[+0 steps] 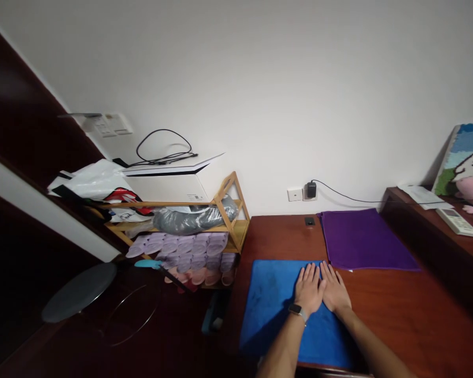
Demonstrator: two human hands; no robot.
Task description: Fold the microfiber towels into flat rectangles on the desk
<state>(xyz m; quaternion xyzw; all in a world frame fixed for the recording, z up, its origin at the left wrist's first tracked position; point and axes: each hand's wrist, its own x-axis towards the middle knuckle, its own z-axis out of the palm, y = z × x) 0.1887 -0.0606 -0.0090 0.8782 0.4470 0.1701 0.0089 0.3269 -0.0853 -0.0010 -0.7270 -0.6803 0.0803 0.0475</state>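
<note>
Both of my hands lie flat, side by side, on a blue cloth [271, 294] spread over the wooden desk [402, 310]. My left hand [309, 289], with a watch [297, 310] on its wrist, rests palm down with its fingers stretched out. Close beside it, my right hand [335, 289] is also palm down at the cloth's right edge, fingers extended. Neither hand holds anything. A purple cloth [366, 239] lies flat just beyond my right hand, towards the wall. My forearms cover part of the blue cloth.
Left of the desk stands a wooden rack [236, 231] with several slippers [195, 244], a white box [165, 186] and a cable on top. A round stool [81, 291] is further left. A plug [311, 189] sits in the wall. A remote [457, 221] lies on the raised right ledge.
</note>
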